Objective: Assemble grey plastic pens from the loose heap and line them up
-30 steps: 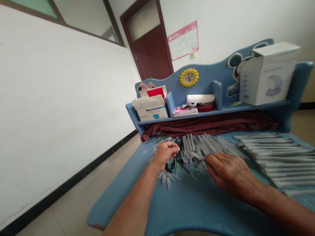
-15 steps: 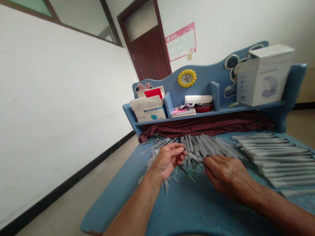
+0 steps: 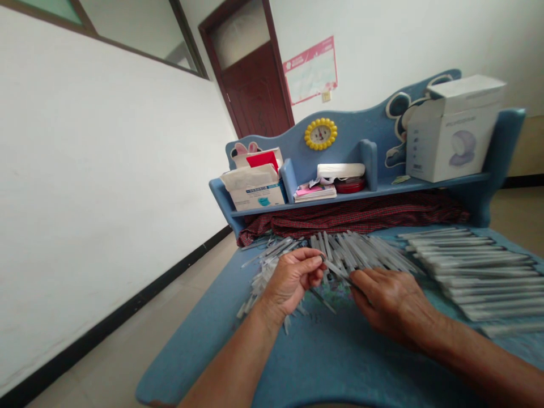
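Note:
Between the thumb and fingers of my left hand (image 3: pixel 297 277) is a small dark piece (image 3: pixel 322 258), probably a pen end plug, too small to make out fully. It meets the upper end of a slim translucent pen (image 3: pixel 339 273). My right hand (image 3: pixel 389 297) is closed around the pen's other, darker end, which is partly hidden by the fingers. Below my left hand a dark, thin stick-like piece (image 3: pixel 323 301) lies on the blue table (image 3: pixel 314 362). Behind both hands many clear pen tubes (image 3: pixel 361 249) lie in a loose pile.
Rows of pens with dark ends (image 3: pixel 480 272) lie to the right. More small clear pieces (image 3: pixel 260 283) are scattered at left. At the back are a red checked cloth (image 3: pixel 361 215) and a shelf (image 3: pixel 386 184) holding a mask box (image 3: pixel 259 195) and a white carton (image 3: pixel 450 133).
My left hand has moved slightly right, bringing the small dark piece up against the pen's end. My right hand stays closed on the pen. The view has shifted a little.

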A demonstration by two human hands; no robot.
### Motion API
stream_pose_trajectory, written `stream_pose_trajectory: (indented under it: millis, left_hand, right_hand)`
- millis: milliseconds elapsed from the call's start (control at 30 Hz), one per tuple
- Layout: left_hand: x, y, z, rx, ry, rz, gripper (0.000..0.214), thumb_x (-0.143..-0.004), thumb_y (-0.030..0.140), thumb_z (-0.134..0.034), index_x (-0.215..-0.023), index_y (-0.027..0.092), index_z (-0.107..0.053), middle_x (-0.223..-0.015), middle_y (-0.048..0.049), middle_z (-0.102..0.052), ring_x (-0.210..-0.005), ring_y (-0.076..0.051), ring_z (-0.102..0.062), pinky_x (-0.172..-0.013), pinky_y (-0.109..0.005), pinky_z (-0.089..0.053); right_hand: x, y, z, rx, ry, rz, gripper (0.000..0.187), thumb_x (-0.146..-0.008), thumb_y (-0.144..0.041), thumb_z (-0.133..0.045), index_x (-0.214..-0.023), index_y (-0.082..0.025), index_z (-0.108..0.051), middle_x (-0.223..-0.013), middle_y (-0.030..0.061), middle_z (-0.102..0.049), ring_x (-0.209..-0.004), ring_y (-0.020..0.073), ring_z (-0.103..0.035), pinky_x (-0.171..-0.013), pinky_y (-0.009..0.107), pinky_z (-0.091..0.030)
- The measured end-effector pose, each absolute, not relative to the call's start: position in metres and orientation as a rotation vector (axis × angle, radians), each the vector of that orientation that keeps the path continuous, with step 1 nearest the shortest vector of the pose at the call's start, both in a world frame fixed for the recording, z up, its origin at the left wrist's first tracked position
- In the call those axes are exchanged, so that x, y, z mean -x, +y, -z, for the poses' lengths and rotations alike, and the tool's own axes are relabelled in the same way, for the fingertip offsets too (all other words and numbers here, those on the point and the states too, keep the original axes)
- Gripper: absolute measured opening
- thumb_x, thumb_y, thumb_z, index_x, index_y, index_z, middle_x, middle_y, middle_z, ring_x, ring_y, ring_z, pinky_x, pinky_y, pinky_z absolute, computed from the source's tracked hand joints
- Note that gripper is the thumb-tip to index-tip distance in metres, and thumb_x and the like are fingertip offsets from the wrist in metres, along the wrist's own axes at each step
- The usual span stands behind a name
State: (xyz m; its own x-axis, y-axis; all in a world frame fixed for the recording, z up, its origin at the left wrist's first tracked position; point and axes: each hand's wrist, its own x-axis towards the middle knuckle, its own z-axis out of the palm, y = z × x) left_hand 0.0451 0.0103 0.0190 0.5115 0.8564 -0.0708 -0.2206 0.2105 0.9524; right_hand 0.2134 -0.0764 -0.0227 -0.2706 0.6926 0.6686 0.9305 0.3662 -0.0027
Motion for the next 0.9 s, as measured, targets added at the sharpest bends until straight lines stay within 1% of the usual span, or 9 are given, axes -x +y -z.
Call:
stream_pose_trajectory:
  millis: [400,567,800,900]
  left_hand:
    - [-0.0477,0.0073,-0.0184,-1.163,0.698,-0.895,0.022,-0.058,0.020,-0.074,-0.076,0.011,-0.064,-0.057,-0.0017,-0.063,-0.046,-0.008,-0.054,-0.044,-0.018,-0.038]
    - [-0.0472,0.0064,-0.0193,-1.203,0.692,-0.896,0.021,-0.060,0.020,-0.073,-0.077,0.011,-0.063,-0.058,-0.0021,-0.064,-0.045,-0.007,-0.054,-0.044,-0.017,-0.039]
    - [-0.0473,0.0044,-0.0213,-1.268,0.699,-0.917,0.022,-0.061,0.021,-0.072,-0.078,0.011,-0.063,-0.059,-0.0019,-0.064,-0.045,-0.008,-0.054,-0.044,-0.017,-0.039]
    - [-0.0462,0.0043,-0.0223,-1.282,0.696,-0.906,0.022,-0.061,0.022,-0.072,-0.078,0.011,-0.063,-0.059,-0.0024,-0.064,-0.046,-0.008,-0.055,-0.045,-0.018,-0.040]
  right_hand:
    - [-0.2107,-0.0770,0.0223,1.397,-2.022,0.472,0.015,-0.079,-0.013,-0.044,-0.067,-0.020,-0.051,-0.058,-0.0020,-0.057,-0.052,0.0118,-0.053,-0.052,0.028,-0.026]
    - [-0.2089,-0.0785,0.0204,1.466,-2.004,0.344,0.014,-0.080,-0.015,-0.044,-0.070,-0.020,-0.053,-0.060,-0.0021,-0.059,-0.054,0.0120,-0.056,-0.053,0.027,-0.027]
    - [-0.2072,-0.0824,0.0155,1.485,-1.969,0.069,0.013,-0.079,-0.017,-0.045,-0.076,-0.020,-0.057,-0.057,-0.0034,-0.059,-0.050,0.0103,-0.054,-0.051,0.023,-0.029]
    - [-0.2069,-0.0833,0.0151,1.480,-1.961,0.010,0.014,-0.080,-0.018,-0.044,-0.076,-0.020,-0.057,-0.056,-0.0034,-0.058,-0.048,0.0099,-0.053,-0.050,0.022,-0.029]
